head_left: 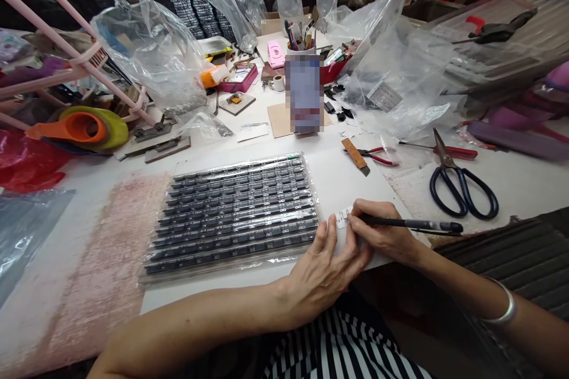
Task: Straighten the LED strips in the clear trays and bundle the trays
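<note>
My right hand [382, 231] is closed around a black pen [400, 222], its tip on a small white paper label [342, 217] that bears handwriting. My left hand [322, 263] lies beside the label with fingers stretched out, the fingertips at its lower edge. To the left of my hands, a clear plastic pack [235, 213] holds several rows of dark strips that look like electronic chips in tubes. A white sheet [200, 299] lies under the pack and my hands.
Blue-handled scissors [462, 189] lie at the right, near red-handled pliers [380, 156] and a cutter blade with an orange-brown grip [354, 155]. A blurred-out upright device [304, 95] stands behind. Orange tape [84, 127] and clear plastic bags [151, 53] sit at the left.
</note>
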A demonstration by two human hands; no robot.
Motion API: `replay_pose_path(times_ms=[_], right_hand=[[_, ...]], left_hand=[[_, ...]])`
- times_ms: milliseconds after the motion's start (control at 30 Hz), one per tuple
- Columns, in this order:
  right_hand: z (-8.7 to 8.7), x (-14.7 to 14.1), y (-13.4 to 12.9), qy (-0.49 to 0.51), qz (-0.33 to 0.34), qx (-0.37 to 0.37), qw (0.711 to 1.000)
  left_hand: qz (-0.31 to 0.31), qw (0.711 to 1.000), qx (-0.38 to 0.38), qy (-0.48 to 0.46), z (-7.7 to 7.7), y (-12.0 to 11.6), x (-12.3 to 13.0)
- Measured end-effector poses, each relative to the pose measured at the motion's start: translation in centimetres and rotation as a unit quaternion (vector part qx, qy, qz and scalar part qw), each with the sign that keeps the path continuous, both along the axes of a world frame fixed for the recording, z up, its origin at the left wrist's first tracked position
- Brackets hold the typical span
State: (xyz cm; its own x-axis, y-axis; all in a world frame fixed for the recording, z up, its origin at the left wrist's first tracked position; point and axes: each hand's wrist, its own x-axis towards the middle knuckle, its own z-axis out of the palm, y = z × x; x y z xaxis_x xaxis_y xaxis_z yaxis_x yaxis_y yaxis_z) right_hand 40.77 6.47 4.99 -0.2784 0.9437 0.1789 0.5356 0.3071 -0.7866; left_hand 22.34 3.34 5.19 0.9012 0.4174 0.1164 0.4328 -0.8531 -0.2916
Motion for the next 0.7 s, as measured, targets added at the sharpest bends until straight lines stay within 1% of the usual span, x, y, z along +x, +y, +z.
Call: replay_pose_path(times_ms=[333,500,700], right_hand=[[-0.25,0.2,0.03,0.003,0.005,0.004,1.0],[-0.3,0.21,0.02,0.006,0.018,0.002,1.0],[-0.36,0.26,-0.06,0.002,0.01,0.013,1.0]], left_hand=[[-0.001,1.0,0.001,-0.005,-0.11,-0.03,-0.03],[0.003,1.0,-0.004,-0.007,-0.15,-0.13,-0.01],[0.001,1.0,-0.005,-0.007,-0.09,-0.07,-0.01]])
